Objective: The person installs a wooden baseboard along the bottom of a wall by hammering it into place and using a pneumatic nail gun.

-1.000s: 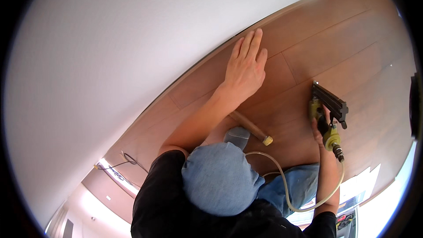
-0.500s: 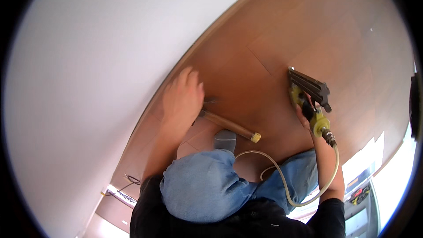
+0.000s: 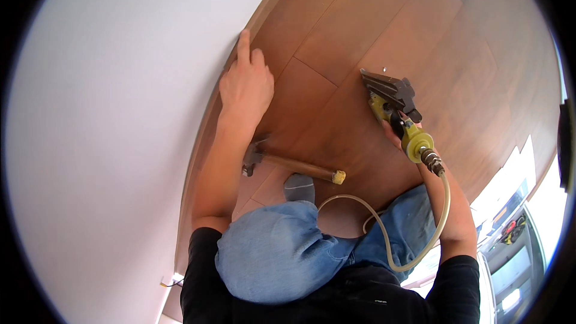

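My left hand (image 3: pixel 247 87) is at the wooden baseboard (image 3: pixel 259 19) along the foot of the wall. Its index finger is stretched out with the tip on the trim, the other fingers partly bent, and it holds nothing visible. Wrapped round the grip of a yellow-green and black air nail gun (image 3: pixel 393 99), my right hand (image 3: pixel 393 134) is mostly hidden behind the tool. The gun's nose points up and left, over or on the wooden floor. From its fitting a pale air hose (image 3: pixel 445 204) loops down across my legs.
A hammer (image 3: pixel 300 168) with a wooden handle lies on the plank floor (image 3: pixel 336 36) by my foot (image 3: pixel 299 188). The white wall (image 3: pixel 120 114) rises at the left. White sheets (image 3: pixel 510 171) and a grey bin-like container holding tools (image 3: pixel 513 264) are at the right.
My left hand has moved forward along the baseboard and stretched out its index finger. The nail gun in my right hand has shifted left and forward as the view moved.
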`<state>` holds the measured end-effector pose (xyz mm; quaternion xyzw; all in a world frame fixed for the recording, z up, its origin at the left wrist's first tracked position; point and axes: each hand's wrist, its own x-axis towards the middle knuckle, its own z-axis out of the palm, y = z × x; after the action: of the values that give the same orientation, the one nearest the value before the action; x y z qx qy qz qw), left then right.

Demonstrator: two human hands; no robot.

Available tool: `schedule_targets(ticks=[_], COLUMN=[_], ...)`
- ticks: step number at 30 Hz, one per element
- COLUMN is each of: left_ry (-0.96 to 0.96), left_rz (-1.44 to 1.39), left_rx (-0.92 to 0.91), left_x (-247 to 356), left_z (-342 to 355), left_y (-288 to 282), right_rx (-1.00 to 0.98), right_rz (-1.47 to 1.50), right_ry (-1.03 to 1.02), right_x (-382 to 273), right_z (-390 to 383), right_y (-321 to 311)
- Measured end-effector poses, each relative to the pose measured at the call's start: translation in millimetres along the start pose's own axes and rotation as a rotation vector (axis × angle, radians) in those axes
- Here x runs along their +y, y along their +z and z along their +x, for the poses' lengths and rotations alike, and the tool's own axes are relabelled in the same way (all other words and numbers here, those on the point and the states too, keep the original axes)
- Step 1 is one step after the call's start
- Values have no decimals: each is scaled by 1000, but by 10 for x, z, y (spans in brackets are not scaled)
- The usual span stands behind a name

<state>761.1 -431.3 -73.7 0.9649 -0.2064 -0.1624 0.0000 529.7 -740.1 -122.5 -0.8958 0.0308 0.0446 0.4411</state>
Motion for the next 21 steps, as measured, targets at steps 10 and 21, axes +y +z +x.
schedule_targets(ticks=[10, 21], left_ry=[270, 234], left_rz=[352, -145], left_rx=[170, 91], left_x=[55, -217], left_z=[485, -750], left_y=[175, 357], right_rx=[11, 71], right_rz=[45, 90], right_ry=[-68, -91], right_x=[47, 37], right_z=[11, 34], right_y=[44, -28])
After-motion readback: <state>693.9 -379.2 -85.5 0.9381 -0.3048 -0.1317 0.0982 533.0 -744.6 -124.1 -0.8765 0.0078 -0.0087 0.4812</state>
